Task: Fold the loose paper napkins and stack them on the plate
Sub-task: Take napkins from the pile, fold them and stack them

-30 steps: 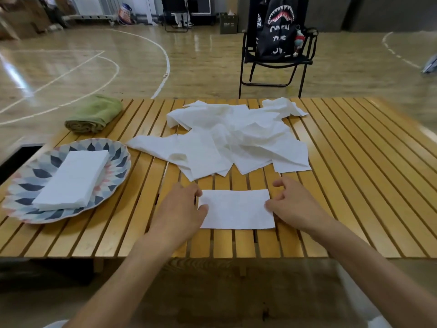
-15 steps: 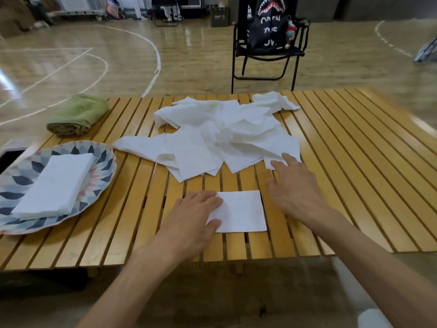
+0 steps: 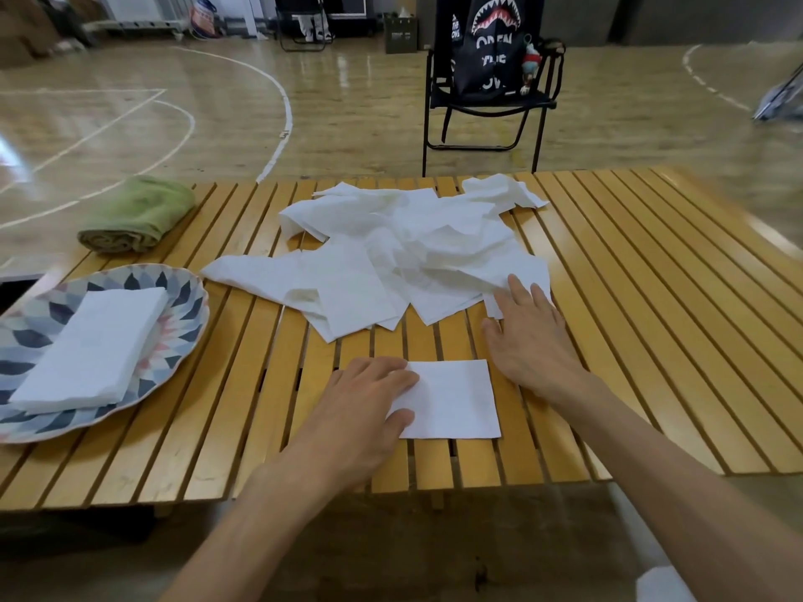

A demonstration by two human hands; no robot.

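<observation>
A folded white napkin [image 3: 454, 399] lies near the front edge of the slatted wooden table [image 3: 652, 306]. My left hand [image 3: 363, 406] lies flat on the napkin's left end, fingers straight. My right hand [image 3: 528, 336] is stretched out flat beyond the folded napkin, its fingertips touching the near right edge of the pile of loose white napkins [image 3: 404, 249] in the table's middle. A patterned plate [image 3: 182, 323] at the left bears a stack of folded napkins [image 3: 93, 349].
A rolled green towel [image 3: 137, 215] lies at the table's back left corner. Behind the table stands a black folding chair [image 3: 491, 93] with a dark bag on it. The right part of the table shows bare slats. A wooden court floor surrounds the table.
My left hand has slid onto the folded napkin's left end. My right hand left the napkin's right end and reached forward to the edge of the loose pile.
</observation>
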